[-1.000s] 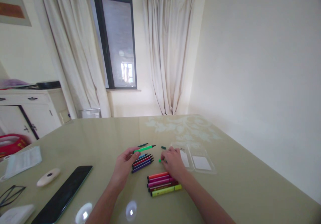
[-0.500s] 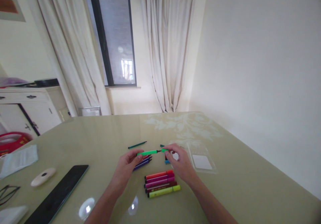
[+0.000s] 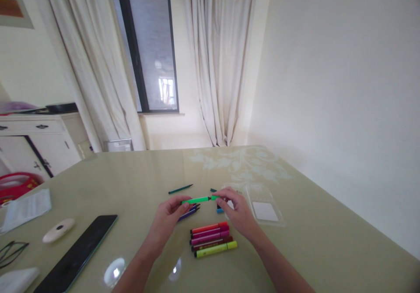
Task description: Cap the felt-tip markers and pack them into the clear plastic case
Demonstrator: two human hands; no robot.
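Pinched in my left hand (image 3: 166,218) is the barrel of a bright green marker pen (image 3: 199,200), its tip pointing right. My right hand (image 3: 236,207) grips the matching green cap (image 3: 215,197), which sits at the pen's tip; a dark bit shows between cap and barrel. Below the hands lie capped markers in a row, among them an orange-red marker (image 3: 208,227) and a yellow-green marker (image 3: 215,249). Uncapped purple pens (image 3: 188,214) lie partly behind my left hand. A dark green uncapped pen (image 3: 180,189) rests farther back.
An open clear plastic case (image 3: 278,218) lies right of my right hand, partly hidden by it. Loose caps, one blue (image 3: 219,211), lie near that hand. To the left are a black tablet-like slab (image 3: 77,253), a white oval object (image 3: 59,231), glasses (image 3: 13,253) and a pale blue sheet (image 3: 28,210).
The green cap has moved closer onto the pen's tip, so less of the dark tip shows between them. Both hands keep their grip.
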